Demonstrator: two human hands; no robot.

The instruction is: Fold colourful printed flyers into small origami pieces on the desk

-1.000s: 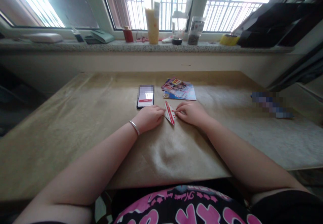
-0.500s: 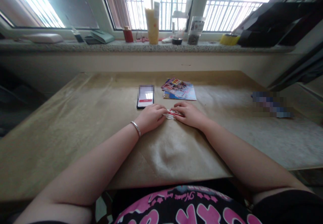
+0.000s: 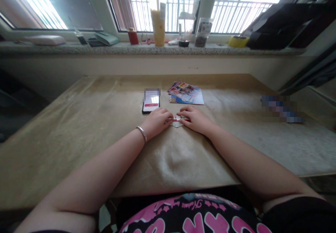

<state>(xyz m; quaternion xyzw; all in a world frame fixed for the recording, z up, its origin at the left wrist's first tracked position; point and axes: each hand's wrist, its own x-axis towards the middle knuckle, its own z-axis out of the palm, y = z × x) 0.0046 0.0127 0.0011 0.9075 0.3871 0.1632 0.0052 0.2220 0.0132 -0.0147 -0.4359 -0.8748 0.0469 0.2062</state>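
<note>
A small folded paper (image 3: 176, 123), white with red print and a red stripe, lies on the table between my hands. Its near edge comes to a blunt point towards me. My left hand (image 3: 158, 120) has its fingers closed on the left end, and my right hand (image 3: 195, 119) holds the right end, its fingertips over the upper layer. Both ends are hidden under the fingers. Just beyond my left hand lies a phone (image 3: 151, 108) with a lit screen. Colourful printed sheets or booklets (image 3: 196, 97) are stacked beyond my right hand.
A tan cover (image 3: 91, 128) spreads over the table. At the right lies a blurred dark-blue and pink item (image 3: 282, 108). Along the stone windowsill (image 3: 105, 50) stand a tall yellow-filled cup (image 3: 159, 26), a red jar (image 3: 133, 36), clear containers and a yellow tape roll (image 3: 238, 41).
The folded paper has turned slightly and shows more of its red print and pointed near edge. My fingers have drawn a little apart along it.
</note>
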